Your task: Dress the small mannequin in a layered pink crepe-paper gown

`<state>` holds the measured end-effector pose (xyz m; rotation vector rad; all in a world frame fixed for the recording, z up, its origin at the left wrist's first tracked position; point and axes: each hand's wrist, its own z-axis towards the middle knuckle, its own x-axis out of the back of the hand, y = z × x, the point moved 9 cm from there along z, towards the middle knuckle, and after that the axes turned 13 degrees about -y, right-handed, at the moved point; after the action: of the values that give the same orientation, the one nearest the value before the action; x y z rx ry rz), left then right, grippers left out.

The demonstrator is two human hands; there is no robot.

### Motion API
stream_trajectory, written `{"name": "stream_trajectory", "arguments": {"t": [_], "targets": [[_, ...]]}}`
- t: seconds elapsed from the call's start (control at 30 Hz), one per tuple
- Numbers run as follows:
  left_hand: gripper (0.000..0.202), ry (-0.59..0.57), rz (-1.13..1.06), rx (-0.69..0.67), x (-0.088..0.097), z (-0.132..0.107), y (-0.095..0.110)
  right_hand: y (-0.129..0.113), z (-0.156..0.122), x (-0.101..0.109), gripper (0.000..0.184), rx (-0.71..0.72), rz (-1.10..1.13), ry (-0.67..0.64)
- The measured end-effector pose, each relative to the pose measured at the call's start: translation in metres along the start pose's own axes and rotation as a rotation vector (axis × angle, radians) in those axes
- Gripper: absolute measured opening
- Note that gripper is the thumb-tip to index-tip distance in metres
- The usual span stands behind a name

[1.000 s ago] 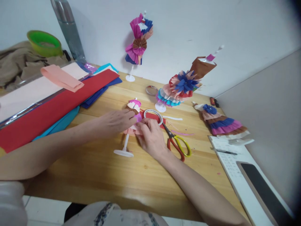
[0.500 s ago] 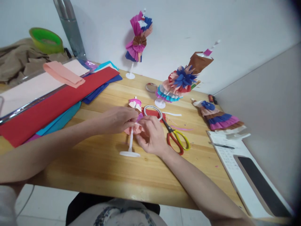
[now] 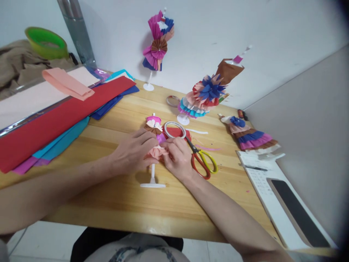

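A small white mannequin stand (image 3: 153, 181), tilted toward me, wears a dress of crepe paper in magenta, cream, brown and purple. Around its lower part runs a peach crepe paper ruffle (image 3: 157, 153). My left hand (image 3: 136, 148) is closed round the ruffle's left side, fingers above and thumb below. From the right, my right hand (image 3: 177, 156) pinches the ruffle's edge between thumb and fingers. Just behind that hand lie a tape roll (image 3: 167, 134), a red paper piece (image 3: 177, 131) and scissors (image 3: 204, 162) with red and yellow handles.
Folded crepe paper, including a red sheet (image 3: 68, 122), covers the left side. Two dressed mannequins (image 3: 158, 54) stand at the back, the right one tilted. A dressed figure (image 3: 252, 136) lies at right, above a phone (image 3: 297, 211) on white paper. A bottle (image 3: 77, 36) stands back left.
My left hand has shifted from pinching at the front to wrapping the ruffle's left side. My right hand keeps its pinch near the ruffle. The view has shifted slightly.
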<state>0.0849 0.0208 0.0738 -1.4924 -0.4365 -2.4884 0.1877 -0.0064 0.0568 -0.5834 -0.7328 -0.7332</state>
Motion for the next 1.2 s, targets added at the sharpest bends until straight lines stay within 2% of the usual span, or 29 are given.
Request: {"name": "stream_trajectory", "arguments": {"t": [0.1, 0.23, 0.37, 0.5, 0.63, 0.73, 0.9, 1.0, 1.13, 1.2], "targets": [[0.005, 0.058, 0.07, 0.01, -0.002, -0.003, 0.004, -0.001, -0.001, 0.002, 0.009, 0.012, 0.018, 0.017], [0.02, 0.109, 0.105, 0.013, -0.002, -0.008, 0.005, -0.005, 0.003, 0.001, 0.012, 0.028, 0.021, -0.016], [0.017, 0.164, 0.074, 0.036, 0.001, -0.012, -0.002, -0.007, 0.007, 0.001, 0.02, 0.011, 0.003, -0.027], [0.015, 0.162, 0.095, 0.022, 0.003, -0.012, -0.001, -0.005, 0.005, 0.0, 0.003, 0.001, 0.009, -0.01], [0.01, 0.176, 0.127, -0.031, 0.002, -0.013, 0.009, -0.008, 0.003, -0.002, 0.011, 0.037, -0.002, -0.019], [0.015, 0.161, 0.106, -0.05, -0.003, -0.015, 0.011, -0.008, 0.002, -0.001, 0.014, 0.051, 0.011, -0.013], [0.017, 0.173, 0.091, -0.07, -0.001, -0.017, 0.011, -0.013, 0.004, 0.003, 0.006, 0.073, 0.026, -0.005], [0.013, 0.197, 0.1, -0.135, 0.004, -0.017, 0.016, -0.015, 0.006, -0.002, 0.023, 0.049, -0.015, -0.042], [0.01, 0.186, 0.128, -0.144, 0.003, -0.016, 0.018, -0.013, 0.005, -0.007, 0.01, 0.036, -0.057, -0.064], [0.011, 0.176, 0.144, -0.097, -0.001, -0.016, 0.013, -0.01, 0.003, -0.007, 0.014, 0.025, -0.026, -0.063]]}}
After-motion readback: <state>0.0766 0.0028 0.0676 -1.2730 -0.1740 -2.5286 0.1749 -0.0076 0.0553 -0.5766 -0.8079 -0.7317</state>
